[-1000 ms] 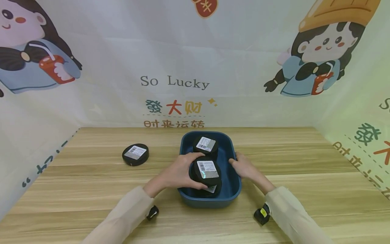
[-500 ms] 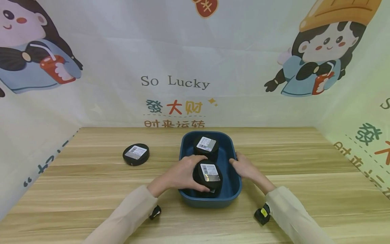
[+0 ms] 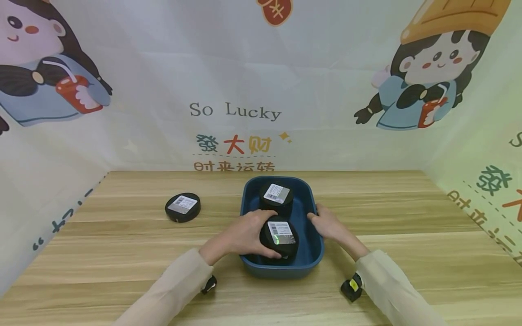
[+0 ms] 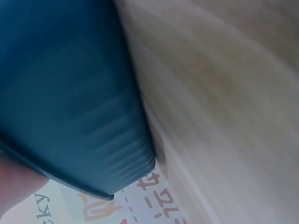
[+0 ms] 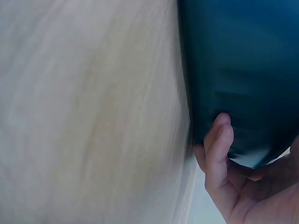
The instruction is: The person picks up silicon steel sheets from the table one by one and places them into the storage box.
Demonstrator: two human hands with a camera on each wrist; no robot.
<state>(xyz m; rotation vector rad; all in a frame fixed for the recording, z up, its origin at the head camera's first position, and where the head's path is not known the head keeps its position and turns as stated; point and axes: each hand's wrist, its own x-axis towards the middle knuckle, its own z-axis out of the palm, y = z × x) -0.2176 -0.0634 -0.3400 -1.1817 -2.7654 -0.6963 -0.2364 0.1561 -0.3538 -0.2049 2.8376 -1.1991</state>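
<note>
In the head view, a blue plastic bin (image 3: 303, 253) stands on the table. My left hand (image 3: 250, 233) reaches over its left rim and grips a round black case (image 3: 280, 237) with a white and silver label, thumb at the near side and fingers at the far side. That case sits low in the front half, over another black case that is almost hidden. Behind it, a second labelled black case (image 3: 276, 194) rests in the back half. My right hand (image 3: 329, 222) holds the bin's right wall, thumb at the rim; its fingers (image 5: 219, 144) press the outside in the right wrist view.
One more round black case (image 3: 182, 207) with a label lies on the wooden table (image 3: 122, 253), left of the bin. A printed curtain (image 3: 326, 90) hangs behind the table's back edge and along both sides. Dark wrist cameras sit under both sleeves.
My left hand has shifted slightly right and toward me with the gripped case, which now covers most of the label on the case beneath. The right hand and the bin stay put.
</note>
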